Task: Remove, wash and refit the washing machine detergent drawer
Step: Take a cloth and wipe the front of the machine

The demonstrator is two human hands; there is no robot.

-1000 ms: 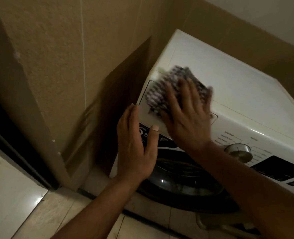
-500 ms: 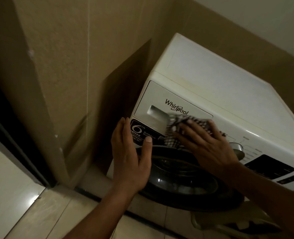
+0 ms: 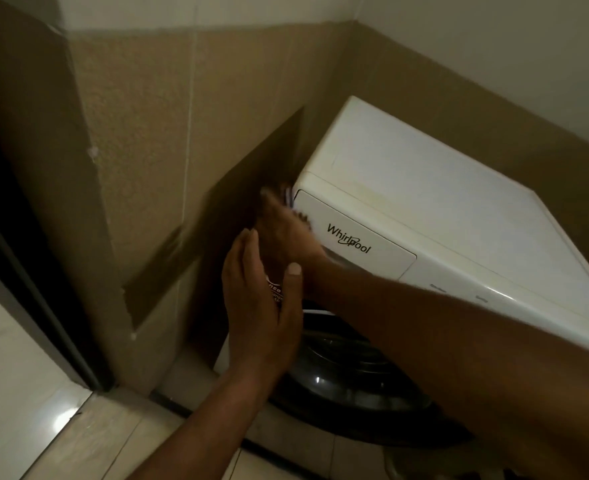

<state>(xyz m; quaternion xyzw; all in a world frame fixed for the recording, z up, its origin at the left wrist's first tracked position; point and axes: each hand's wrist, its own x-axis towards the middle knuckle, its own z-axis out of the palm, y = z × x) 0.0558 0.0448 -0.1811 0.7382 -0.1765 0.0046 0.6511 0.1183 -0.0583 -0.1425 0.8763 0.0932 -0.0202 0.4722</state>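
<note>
detergent drawer above door, wall left

Narrow gap between washing machine and wall — right hand at mouth.

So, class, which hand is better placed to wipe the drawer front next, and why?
Probably the right hand: it has the cloth at the drawer's left edge. The left hand sits lower, open, holding nothing.
</note>
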